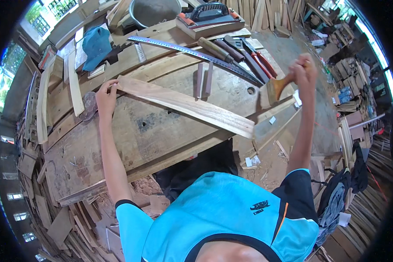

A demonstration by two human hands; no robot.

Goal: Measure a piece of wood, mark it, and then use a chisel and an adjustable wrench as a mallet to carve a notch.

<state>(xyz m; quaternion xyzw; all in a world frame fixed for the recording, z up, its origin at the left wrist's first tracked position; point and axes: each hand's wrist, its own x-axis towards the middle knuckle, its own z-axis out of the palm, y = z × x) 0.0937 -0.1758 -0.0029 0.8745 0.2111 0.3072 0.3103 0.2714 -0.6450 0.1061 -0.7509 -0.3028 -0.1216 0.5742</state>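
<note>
Left hand (106,97): my thumb and fingers are pinched on the far-left end of the board (183,103). Right hand (305,72): my fingers are clamped round the handle of the brush (287,82), raised off to the right; exact finger overlap is hard to tell.

Key relation: the board lies to the right of my left fingers, its long axis slanting from far left to near right. My left hand is the nearer one, touching it. The brush head sits beyond the board's free end, to the right and farther off, apart from it.

Outward: the board lies across the workbench (161,133), free end by the near edge. Two brown strips (199,81) and a metal ruler (192,53) lie on its far side.
</note>
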